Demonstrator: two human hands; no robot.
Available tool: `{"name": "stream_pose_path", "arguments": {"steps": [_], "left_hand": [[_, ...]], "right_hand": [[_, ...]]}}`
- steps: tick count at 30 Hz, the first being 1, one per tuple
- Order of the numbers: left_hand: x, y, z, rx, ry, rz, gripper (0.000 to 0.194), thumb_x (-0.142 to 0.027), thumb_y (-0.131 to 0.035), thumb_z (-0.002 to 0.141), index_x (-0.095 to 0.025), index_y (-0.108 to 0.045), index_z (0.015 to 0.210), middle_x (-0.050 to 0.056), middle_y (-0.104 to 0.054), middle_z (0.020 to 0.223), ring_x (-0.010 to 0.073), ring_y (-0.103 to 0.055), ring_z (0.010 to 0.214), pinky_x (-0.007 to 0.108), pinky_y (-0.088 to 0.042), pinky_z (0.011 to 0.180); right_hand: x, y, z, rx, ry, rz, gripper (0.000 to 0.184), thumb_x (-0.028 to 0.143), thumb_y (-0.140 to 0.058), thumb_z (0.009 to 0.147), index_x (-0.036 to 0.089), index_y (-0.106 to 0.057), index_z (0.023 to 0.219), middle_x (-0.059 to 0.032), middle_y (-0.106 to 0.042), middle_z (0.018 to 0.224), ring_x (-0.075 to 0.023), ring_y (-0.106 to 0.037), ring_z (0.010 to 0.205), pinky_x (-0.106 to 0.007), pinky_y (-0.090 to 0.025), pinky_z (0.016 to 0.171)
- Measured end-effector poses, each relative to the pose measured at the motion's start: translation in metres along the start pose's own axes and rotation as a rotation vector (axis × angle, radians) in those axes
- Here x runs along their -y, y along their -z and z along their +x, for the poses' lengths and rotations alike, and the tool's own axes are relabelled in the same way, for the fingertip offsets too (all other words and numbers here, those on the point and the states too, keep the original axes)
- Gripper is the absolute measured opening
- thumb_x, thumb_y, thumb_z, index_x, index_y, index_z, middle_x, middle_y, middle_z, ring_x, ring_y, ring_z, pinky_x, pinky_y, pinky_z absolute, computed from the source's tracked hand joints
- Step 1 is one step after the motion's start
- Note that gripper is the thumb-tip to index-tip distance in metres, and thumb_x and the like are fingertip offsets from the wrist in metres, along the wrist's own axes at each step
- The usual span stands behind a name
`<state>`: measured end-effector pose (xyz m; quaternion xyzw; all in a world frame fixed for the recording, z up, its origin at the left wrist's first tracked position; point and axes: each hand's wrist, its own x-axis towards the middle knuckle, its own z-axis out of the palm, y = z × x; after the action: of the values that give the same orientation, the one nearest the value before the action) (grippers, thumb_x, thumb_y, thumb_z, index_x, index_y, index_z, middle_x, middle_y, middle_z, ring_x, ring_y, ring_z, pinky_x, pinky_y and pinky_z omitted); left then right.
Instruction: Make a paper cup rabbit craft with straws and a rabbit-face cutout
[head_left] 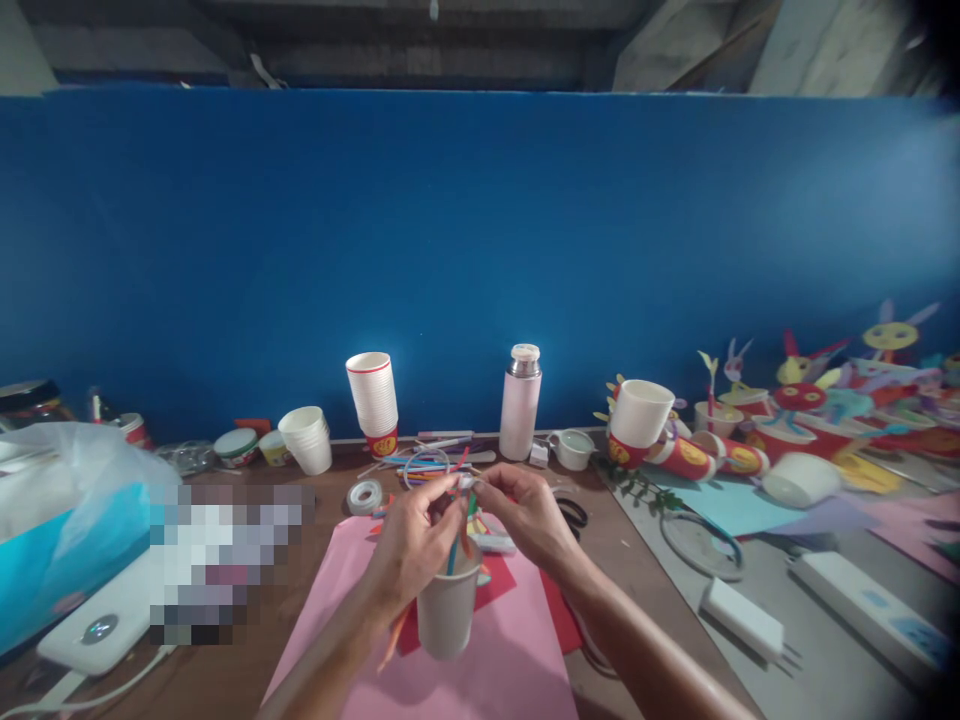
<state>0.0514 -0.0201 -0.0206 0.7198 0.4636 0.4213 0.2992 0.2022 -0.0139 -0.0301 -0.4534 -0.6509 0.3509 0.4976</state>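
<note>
Surface looks like brown wood, pretty matt and smooth. The cup is plain matt paper, and the pink sheet is smooth, dull paper too. Up by the far edge, the flask has a satiny body and shiny metal neck. Toward the left edge there's a thin, crinkly see-through plastic bag plus a smooth, slightly glossy plastic power bank.

And it's two hands, one white cup in front of one pink flask; two cup stacks to its left, one power strip right!
</note>
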Motion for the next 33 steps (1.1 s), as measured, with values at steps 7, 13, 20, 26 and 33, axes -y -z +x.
{"name": "stream_pose_path", "arguments": {"steps": [7, 13, 20, 26, 33], "left_hand": [[-0.006, 0.002, 0.0, 0.051, -0.007, -0.133, 0.032, -0.03, -0.049, 0.079, -0.017, -0.063, 0.105, 0.003, -0.068, 0.085, 0.0213, -0.06, 0.081, 0.025, -0.044, 0.07], [-0.01, 0.005, 0.0, 0.063, 0.006, -0.173, 0.031, -0.029, -0.05, 0.079, -0.017, -0.063, 0.105, 0.005, -0.066, 0.1, 0.021, -0.058, 0.09, 0.026, -0.043, 0.079], [-0.01, 0.005, 0.001, 0.082, 0.002, -0.247, 0.029, -0.028, -0.05, 0.079, -0.017, -0.062, 0.103, 0.004, -0.067, 0.09, 0.0182, -0.059, 0.079, 0.024, -0.045, 0.071], [-0.008, 0.018, 0.004, -0.016, 0.069, -0.246, 0.028, -0.031, -0.053, 0.077, -0.015, -0.064, 0.097, 0.003, -0.065, 0.073, 0.0179, -0.059, 0.072, 0.022, -0.045, 0.061], [-0.002, 0.051, 0.009, -0.223, 0.141, -0.349, 0.036, -0.034, -0.059, 0.073, -0.016, -0.06, 0.104, -0.002, -0.059, 0.069, 0.0115, -0.056, 0.058, 0.019, -0.044, 0.052]], "right_hand": [[0.005, 0.0, -0.002, -0.001, 0.001, -0.028, 0.019, 0.029, -0.051, 0.078, 0.015, -0.061, 0.071, 0.0014, -0.054, 0.061, -0.0105, -0.046, 0.059, -0.02, -0.036, 0.055], [0.011, 0.0, -0.004, -0.005, -0.002, -0.04, 0.021, 0.032, -0.051, 0.078, 0.015, -0.061, 0.07, 0.0019, -0.054, 0.06, -0.0104, -0.046, 0.057, -0.02, -0.036, 0.055], [0.013, 0.0, -0.006, 0.009, 0.024, 0.01, 0.02, 0.031, -0.051, 0.078, 0.016, -0.06, 0.07, 0.0015, -0.055, 0.062, -0.0107, -0.047, 0.06, -0.021, -0.037, 0.056], [0.006, 0.016, 0.002, -0.029, -0.004, 0.166, 0.023, 0.036, -0.052, 0.078, 0.015, -0.06, 0.077, -0.0012, -0.058, 0.067, -0.0121, -0.051, 0.062, -0.022, -0.039, 0.057], [0.0, 0.039, 0.015, -0.08, -0.058, 0.164, 0.02, 0.034, -0.054, 0.076, 0.015, -0.059, 0.071, 0.002, -0.054, 0.059, -0.0092, -0.045, 0.055, -0.02, -0.034, 0.052]]}}
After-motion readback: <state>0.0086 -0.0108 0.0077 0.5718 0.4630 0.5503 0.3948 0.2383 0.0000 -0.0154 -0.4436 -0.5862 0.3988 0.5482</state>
